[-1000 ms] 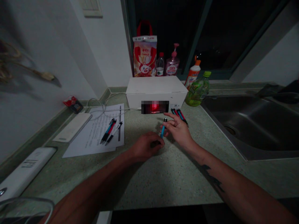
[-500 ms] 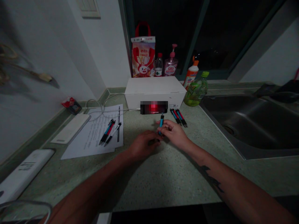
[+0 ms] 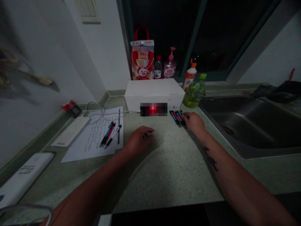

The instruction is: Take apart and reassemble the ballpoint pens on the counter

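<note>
My right hand (image 3: 194,123) pinches a pen (image 3: 182,112) at the right end of a row of pens (image 3: 175,118) with red and blue barrels and black grips. Its fingers hide most of that pen. My left hand (image 3: 139,138) hovers over or rests on the counter, thumb and fingers apart and curved, nothing between them. Further left, several pens (image 3: 108,134), blue, red and one white and black, lie side by side on a printed sheet (image 3: 89,147).
A white box (image 3: 154,88) stands at the back, a blurred dark device (image 3: 154,109) before it. Bottles, among them a green one (image 3: 195,94), and a red bag (image 3: 142,61) are behind. A steel sink (image 3: 235,125) lies right; white power banks (image 3: 70,131) and cables lie left.
My right hand has carried the blue pen to the right, from beside my left hand to the row of pens. My left hand has drawn back slightly left and opened.
</note>
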The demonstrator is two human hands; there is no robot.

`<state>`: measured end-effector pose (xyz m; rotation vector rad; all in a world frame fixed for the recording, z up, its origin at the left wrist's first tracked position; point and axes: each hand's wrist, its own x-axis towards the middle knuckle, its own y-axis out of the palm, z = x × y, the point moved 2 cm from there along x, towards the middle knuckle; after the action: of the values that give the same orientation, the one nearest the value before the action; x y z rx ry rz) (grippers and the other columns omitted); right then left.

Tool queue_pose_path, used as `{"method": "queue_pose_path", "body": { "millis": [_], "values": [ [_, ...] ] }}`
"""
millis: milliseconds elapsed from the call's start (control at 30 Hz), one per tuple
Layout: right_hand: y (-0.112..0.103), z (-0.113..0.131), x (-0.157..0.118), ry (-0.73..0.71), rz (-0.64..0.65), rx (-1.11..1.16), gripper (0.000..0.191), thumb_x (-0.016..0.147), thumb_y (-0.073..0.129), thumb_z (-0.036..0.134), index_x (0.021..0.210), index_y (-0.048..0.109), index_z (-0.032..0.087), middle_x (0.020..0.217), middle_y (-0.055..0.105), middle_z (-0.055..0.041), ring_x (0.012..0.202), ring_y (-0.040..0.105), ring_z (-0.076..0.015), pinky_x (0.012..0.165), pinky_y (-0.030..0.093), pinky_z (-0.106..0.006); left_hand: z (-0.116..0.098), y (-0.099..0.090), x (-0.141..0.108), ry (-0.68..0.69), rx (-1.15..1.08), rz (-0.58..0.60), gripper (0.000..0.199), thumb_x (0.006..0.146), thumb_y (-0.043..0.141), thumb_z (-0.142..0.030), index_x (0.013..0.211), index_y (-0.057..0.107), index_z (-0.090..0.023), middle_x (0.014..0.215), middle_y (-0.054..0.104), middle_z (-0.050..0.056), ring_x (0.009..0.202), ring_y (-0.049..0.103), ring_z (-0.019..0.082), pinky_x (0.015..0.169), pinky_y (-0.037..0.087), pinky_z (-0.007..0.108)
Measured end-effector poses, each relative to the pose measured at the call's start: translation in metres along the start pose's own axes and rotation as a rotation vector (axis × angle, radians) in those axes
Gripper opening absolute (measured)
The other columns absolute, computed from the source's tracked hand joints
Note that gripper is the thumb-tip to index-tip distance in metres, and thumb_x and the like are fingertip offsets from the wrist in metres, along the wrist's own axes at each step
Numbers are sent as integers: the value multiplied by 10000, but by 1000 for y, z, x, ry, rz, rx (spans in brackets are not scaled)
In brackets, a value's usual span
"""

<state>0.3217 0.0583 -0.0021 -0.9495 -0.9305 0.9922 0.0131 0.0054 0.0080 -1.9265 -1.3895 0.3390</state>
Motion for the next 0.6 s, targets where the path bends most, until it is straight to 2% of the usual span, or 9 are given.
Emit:
{"method": "queue_pose_path", "body": {
  "millis": [167, 233, 333, 467, 600],
  "values": [
    [3, 2, 1, -27, 37, -25, 385, 1030, 501, 299, 1289, 751, 162, 1205, 722, -189, 1083, 701, -297, 884, 499, -350, 4, -12, 3, -91, 157, -61, 221, 930, 620, -172, 1124, 724, -187, 1006, 735, 66, 836, 667, 202, 829, 547, 358],
    [4, 1, 2, -34, 28, -22, 390, 1025, 501, 300, 1286, 751, 152, 1205, 723, -194, 1085, 700, -300, 892, 500, -354, 8, -22, 5, -139, 267, -99, 246, 933, 613, -181, 1161, 705, -170, 1062, 734, 99, 941, 676, 247, 892, 538, 396],
    [4, 0, 2, -57, 24, -13, 396, 1026, 498, 321, 1277, 754, 152, 1210, 732, -189, 1088, 700, -303, 893, 502, -360, 16, -43, 6, -230, 608, -112, 276, 925, 544, -140, 1163, 683, -146, 1168, 711, 145, 1138, 644, 300, 981, 505, 407],
    [3, 1, 1, -53, 36, -18, 383, 1018, 510, 319, 1262, 759, 161, 1228, 737, -177, 1077, 705, -302, 876, 508, -363, 25, -67, 4, -417, 926, -70, 332, 953, 399, -108, 1140, 671, -74, 1162, 692, 223, 1103, 665, 338, 881, 525, 406],
    [-3, 5, -3, -57, -27, -23, 386, 1011, 516, 318, 1256, 755, 138, 1222, 735, -182, 1077, 701, -301, 888, 509, -366, 29, -75, -1, -526, 978, 6, 397, 983, 323, -98, 1182, 662, -48, 1128, 708, 239, 1047, 704, 342, 813, 538, 402]
  ]
}}
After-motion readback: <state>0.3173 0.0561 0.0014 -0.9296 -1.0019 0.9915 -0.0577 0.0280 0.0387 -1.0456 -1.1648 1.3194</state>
